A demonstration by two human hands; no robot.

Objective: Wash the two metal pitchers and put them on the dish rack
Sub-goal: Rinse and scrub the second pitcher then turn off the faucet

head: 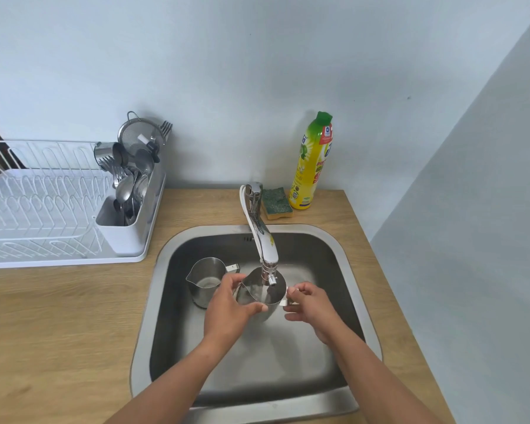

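Two metal pitchers are in the steel sink (343,252). One pitcher (265,296) is held upright right under the faucet spout (265,246). My left hand (230,310) wraps its left side, thumb and fingers around the body. My right hand (311,307) pinches its handle on the right side. The second pitcher (205,280) stands upright on the sink floor to the left, its handle pointing right, apart from my hands. The white dish rack (43,209) sits on the counter at the left.
A cutlery holder (126,221) full of spoons and forks, with a strainer behind it, fills the rack's right end. A green-and-yellow sponge (277,203) and a yellow dish soap bottle (311,166) stand behind the sink. The wooden counter (58,316) surrounds it; a wall rises at the right.
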